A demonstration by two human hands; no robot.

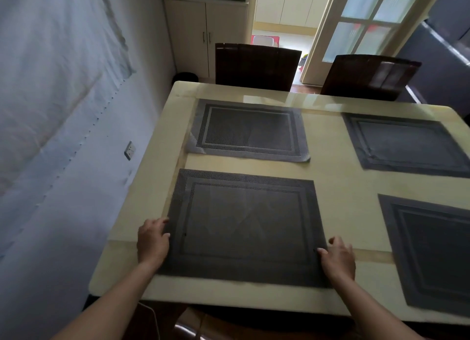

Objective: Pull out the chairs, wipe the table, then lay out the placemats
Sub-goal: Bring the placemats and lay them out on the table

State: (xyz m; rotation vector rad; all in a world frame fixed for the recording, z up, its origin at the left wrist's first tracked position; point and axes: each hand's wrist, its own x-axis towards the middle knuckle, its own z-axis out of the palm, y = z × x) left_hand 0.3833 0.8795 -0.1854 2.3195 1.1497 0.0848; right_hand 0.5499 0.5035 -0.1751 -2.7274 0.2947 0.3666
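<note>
A pale, glossy table [340,187] fills the view from above, its left edge close to a white wall. Two dark chairs [256,64] stand just beyond its far edge.

Four grey woven placemats lie on the table, one towards each corner. The far-left placemat [248,129] sits slightly skewed, with one near corner curling up. The far-right placemat [407,143] and the near-right placemat [432,258] lie flat and run partly out of view on the right.

The near-left placemat [244,227] lies flat near the table's near edge, directly in front of the person. The left hand [152,240] grips its left side edge with the fingers curled onto the weave. The right hand [338,259] grips its right side edge the same way. Whether the thumbs are tucked under the mat cannot be seen.

This looks like the last part of the task: squaring up the fourth mat. To do it well, the person should slide the mat with both hands together rather than lift one side, so it stays flat. Its near edge should run parallel to the table's near edge, with the same margin as the near-right mat. Its left edge should line up with that of the far-left mat. Both hands should let go together so it does not twist.
</note>
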